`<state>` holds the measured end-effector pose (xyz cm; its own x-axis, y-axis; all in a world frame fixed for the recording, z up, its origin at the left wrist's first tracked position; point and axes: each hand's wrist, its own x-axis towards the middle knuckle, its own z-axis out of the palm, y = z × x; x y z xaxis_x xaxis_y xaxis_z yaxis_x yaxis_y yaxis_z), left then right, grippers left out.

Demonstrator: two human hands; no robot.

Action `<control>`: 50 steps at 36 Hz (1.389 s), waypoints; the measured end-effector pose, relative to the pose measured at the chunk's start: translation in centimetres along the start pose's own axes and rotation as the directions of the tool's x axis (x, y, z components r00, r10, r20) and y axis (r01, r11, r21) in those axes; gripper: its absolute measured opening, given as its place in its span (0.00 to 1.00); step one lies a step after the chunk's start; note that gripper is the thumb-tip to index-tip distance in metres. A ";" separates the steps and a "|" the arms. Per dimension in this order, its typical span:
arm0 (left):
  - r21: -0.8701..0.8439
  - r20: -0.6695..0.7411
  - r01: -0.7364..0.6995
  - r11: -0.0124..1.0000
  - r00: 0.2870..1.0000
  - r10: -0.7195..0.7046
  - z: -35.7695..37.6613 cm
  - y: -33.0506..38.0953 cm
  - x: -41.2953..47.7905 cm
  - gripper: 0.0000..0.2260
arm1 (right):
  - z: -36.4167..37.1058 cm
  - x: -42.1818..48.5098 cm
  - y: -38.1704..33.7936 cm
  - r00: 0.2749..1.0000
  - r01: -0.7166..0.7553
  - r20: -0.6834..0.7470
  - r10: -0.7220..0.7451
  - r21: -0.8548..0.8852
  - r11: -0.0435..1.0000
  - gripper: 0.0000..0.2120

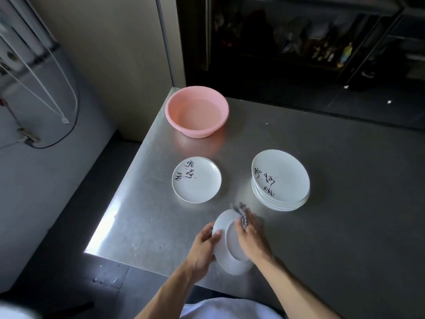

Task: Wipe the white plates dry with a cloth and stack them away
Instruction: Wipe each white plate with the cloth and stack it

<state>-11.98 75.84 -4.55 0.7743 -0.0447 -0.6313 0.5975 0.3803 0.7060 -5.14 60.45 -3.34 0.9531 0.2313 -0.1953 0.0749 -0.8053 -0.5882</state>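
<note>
Two grips share one round white plate, held tilted on edge just above the near corner of the grey steel worktop. The left grip pinches the plate's left rim, thumb on the facing side and fingers behind, probably to steady it against the rubbing. The right grip is bunched round a dark patterned cloth and presses it against the plate's upper right part. The cloth is blurred, so this reads as mid-wipe. No lettering shows on the facing side, so it is likely the underside. Just beyond the right grip stands a stack of white plates with black brush lettering. To the left, apart from the stack, lies a single lettered white plate. Which of the two is the dry pile I cannot tell. A pink plastic basin sits at the far corner.
</note>
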 end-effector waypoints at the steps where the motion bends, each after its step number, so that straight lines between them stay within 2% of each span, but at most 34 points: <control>1: 0.003 0.013 0.000 1.000 1.000 0.000 0.0 0.1 0.0 0.12 | -0.1 0.0 -0.1 1.000 -0.020 -0.011 0.020 0.018 1.000 0.22; 3: 0.001 0.035 -0.004 1.000 0.999 0.004 0.1 0.2 0.0 0.11 | 0.3 -0.8 -0.1 0.989 0.136 0.054 -0.137 0.012 0.991 0.24; 5: 0.006 0.040 -0.015 1.000 0.999 0.014 0.2 0.2 0.1 0.09 | 0.6 -2.0 0.0 0.935 0.320 0.161 -0.316 0.000 0.947 0.27; 8: 0.011 0.014 -0.025 1.000 1.000 0.025 0.2 0.0 0.1 0.11 | 0.8 -2.7 0.9 0.865 0.494 0.169 -0.473 -0.117 0.862 0.27; 9: 0.002 0.006 -0.028 1.000 1.000 0.028 0.3 -0.1 0.0 0.10 | 0.8 -2.4 1.2 0.879 0.477 0.124 -0.461 -0.188 0.859 0.26; 10: -0.014 -0.006 -0.031 0.999 1.000 0.031 0.4 -0.2 0.0 0.09 | 0.8 -2.0 1.5 0.922 0.385 0.061 -0.383 -0.251 0.888 0.26; 12: -0.061 -0.051 -0.024 0.998 0.998 0.021 0.6 -0.5 0.2 0.08 | 0.7 -1.1 2.0 0.999 0.044 -0.006 -0.047 -0.264 0.963 0.26; 13: -0.091 -0.075 -0.014 0.996 0.997 0.007 0.7 -0.5 0.3 0.07 | 0.7 -0.6 2.2 0.995 -0.096 -0.015 0.096 -0.238 0.966 0.26; 14: -0.118 -0.088 0.000 0.993 0.996 -0.010 0.8 -0.4 0.4 0.05 | 0.7 -0.2 2.3 0.987 -0.163 -0.026 0.161 -0.208 0.964 0.23; 16: -0.140 -0.113 0.022 0.990 0.993 -0.038 0.7 0.1 0.6 0.10 | 0.5 0.3 1.8 0.991 -0.128 -0.049 0.124 -0.086 0.988 0.19; 20: -0.118 -0.074 0.002 0.993 0.997 -0.011 0.5 0.7 1.0 0.16 | 0.0 -0.1 -0.9 0.995 0.086 -0.059 -0.074 0.226 0.970 0.17; 23: -0.070 0.000 -0.041 0.997 0.999 0.041 0.7 0.5 0.5 0.15 | 0.3 -0.7 -1.9 0.942 0.293 0.112 -0.316 0.184 0.938 0.24; 25: -0.081 -0.009 -0.053 0.995 0.999 0.052 0.6 0.4 0.3 0.15 | 0.6 -0.6 -1.5 0.900 0.376 0.186 -0.393 0.120 0.919 0.24; 27: -0.080 -0.011 -0.047 0.996 0.999 0.046 0.4 0.5 0.2 0.13 | 0.4 0.1 -1.1 0.942 0.308 0.112 -0.317 0.094 0.947 0.22; 29: -0.063 -0.005 -0.033 0.997 0.999 0.032 0.1 0.6 0.2 0.13 | 0.1 0.7 -0.7 0.994 0.101 0.045 -0.104 0.059 0.993 0.21; 31: -0.041 -0.011 -0.023 0.999 1.000 0.022 0.1 0.8 0.1 0.13 | 0.2 0.5 -0.6 0.990 -0.088 0.115 0.080 0.067 0.994 0.24; 32: -0.028 -0.018 -0.019 0.999 1.000 0.018 0.1 0.8 0.1 0.13 | 0.4 0.0 -0.6 0.988 -0.065 0.143 0.057 0.049 0.997 0.26; 33: -0.011 -0.025 -0.014 1.000 1.000 0.014 0.1 0.9 0.2 0.13 | 0.7 -0.8 -0.6 0.989 0.052 0.137 -0.054 0.019 0.998 0.27; 35: 0.027 -0.039 -0.009 1.000 0.999 0.010 -0.1 0.8 0.2 0.15 | 1.2 -2.2 -0.5 0.937 0.310 0.168 -0.306 0.007 0.951 0.27; 38: 0.050 -0.032 -0.031 0.998 0.999 0.032 -0.3 0.6 0.0 0.15 | 1.0 -2.8 -0.2 0.882 0.428 0.210 -0.423 0.020 0.903 0.26; 40: 0.007 0.000 -0.052 0.999 0.999 0.052 -0.2 0.5 -0.1 0.12 | 1.2 -2.2 0.2 0.925 0.356 0.163 -0.343 -0.060 0.933 0.26; 41: -0.027 0.011 -0.058 0.998 0.998 0.058 -0.2 0.3 -0.1 0.12 | 1.3 -1.7 0.4 0.961 0.261 0.111 -0.253 -0.065 0.963 0.26; 43: -0.095 -0.013 -0.037 0.995 0.999 0.036 -0.1 0.0 0.1 0.14 | 1.2 -0.5 0.3 0.999 -0.001 0.035 0.001 -0.004 1.000 0.25; 45: -0.128 -0.050 -0.009 0.992 0.999 0.003 -0.2 0.2 0.3 0.13 | 0.8 0.8 0.2 0.985 -0.168 -0.027 0.171 0.109 0.980 0.21; 47: -0.123 -0.060 0.007 0.992 0.998 -0.015 -0.3 0.8 0.6 0.13 | 0.7 1.0 -0.3 0.984 -0.141 -0.086 0.159 0.185 0.973 0.15; 48: -0.110 -0.053 0.006 0.994 0.999 -0.012 -0.4 1.0 0.7 0.13 | 0.8 0.8 -0.7 0.990 -0.075 -0.101 0.099 0.221 0.972 0.14; 50: -0.066 -0.026 0.000 0.998 1.000 -0.002 -0.3 1.4 0.7 0.16 | 1.0 0.1 -1.5 0.989 0.134 -0.087 -0.116 0.244 0.960 0.18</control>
<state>-10.68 76.61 -4.10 0.7676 -0.0217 -0.6405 0.5826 0.4400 0.6833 -5.47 62.25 -3.26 0.9597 0.2751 -0.0565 0.1286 -0.6092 -0.7825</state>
